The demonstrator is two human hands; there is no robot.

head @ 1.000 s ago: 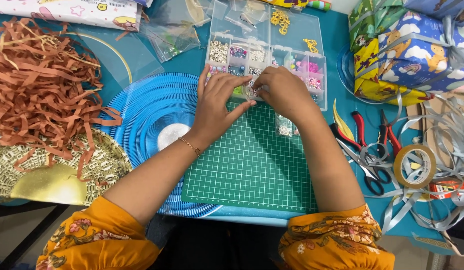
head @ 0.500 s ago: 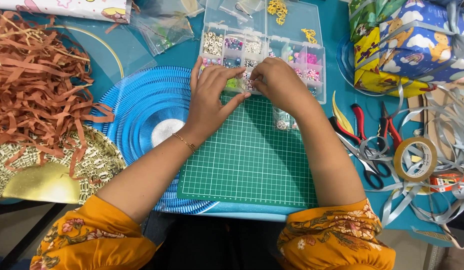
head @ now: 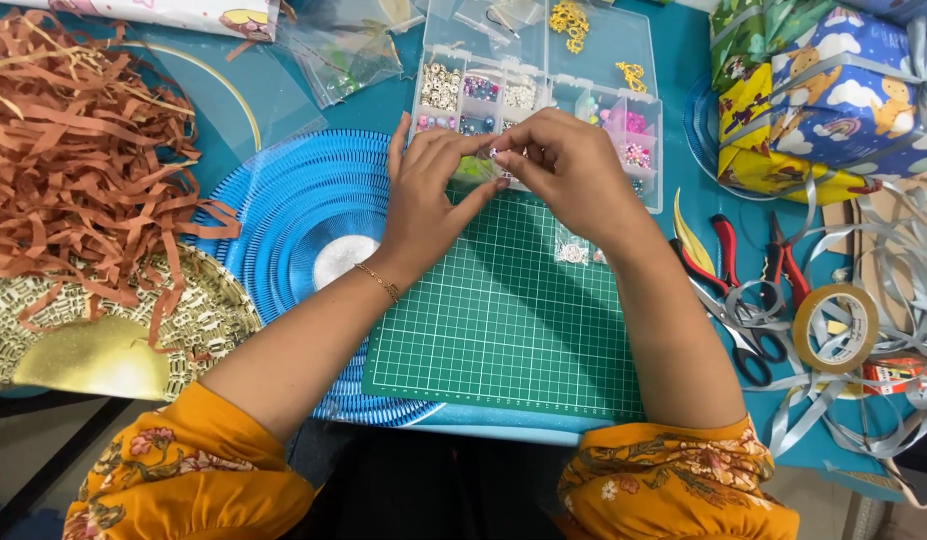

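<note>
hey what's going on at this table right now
A person in orange floral sleeves holds both hands together over the far edge of a green cutting mat. The left hand and right hand pinch something tiny, too small to identify, between their fingertips, just in front of a clear compartmented bead box. Pliers, scissors and a tape roll lie to the right.

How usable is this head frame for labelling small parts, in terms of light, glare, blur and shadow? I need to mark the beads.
Head view: bright, even light with soft shadows under the forearms on the green gridded cutting mat; glare on the shiny gold plate and the silver centre of the blue ribbed round mat; focus is sharp, yet what the left hand and right hand pinch is too small to identify.
</note>
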